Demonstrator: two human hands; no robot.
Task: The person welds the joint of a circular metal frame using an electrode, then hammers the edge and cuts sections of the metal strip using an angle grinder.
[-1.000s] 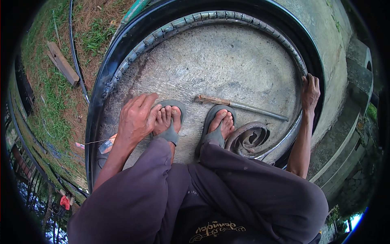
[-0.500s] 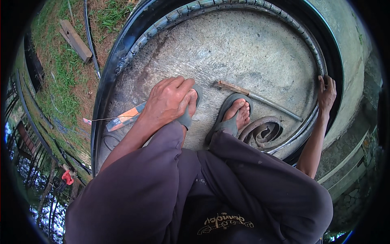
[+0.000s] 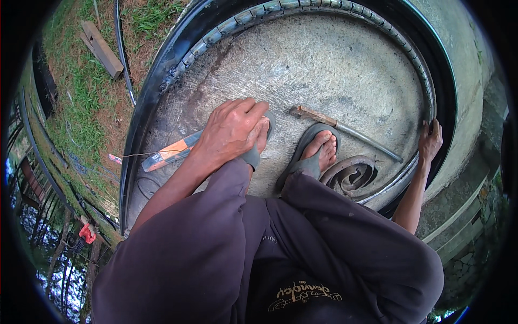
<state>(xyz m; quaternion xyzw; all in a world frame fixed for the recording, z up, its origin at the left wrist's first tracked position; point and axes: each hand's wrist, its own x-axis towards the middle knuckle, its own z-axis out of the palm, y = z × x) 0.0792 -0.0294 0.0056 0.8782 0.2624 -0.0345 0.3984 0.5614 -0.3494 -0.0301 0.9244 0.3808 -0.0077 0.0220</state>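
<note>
My right hand (image 3: 430, 140) is closed on the curved grey tube (image 3: 426, 81), which has notches cut along it. The tube bends round inside a tall black rim (image 3: 445, 65). Below that hand, a shiny strip (image 3: 386, 193) continues the curve toward my knee. Over my left knee hangs my left hand (image 3: 231, 127), back upward, fingers loosely bent and tips partly hidden; nothing shows in it. Beyond my right foot lies a hammer-like tool (image 3: 345, 132) with a metal rod handle. A coiled brown strip (image 3: 352, 175) sits beside that foot.
A flat orange and blue piece (image 3: 172, 154) lies at the left, and a thin wire crosses near it. Grey concrete (image 3: 324, 65) forms the floor inside the rim. Outside are a wooden block (image 3: 102, 49) on grass and a red object (image 3: 87, 233).
My right hand has moved down along the curved tube toward me. My left hand has shifted slightly right with the view and stays over the knee. The tool and coil stay put.
</note>
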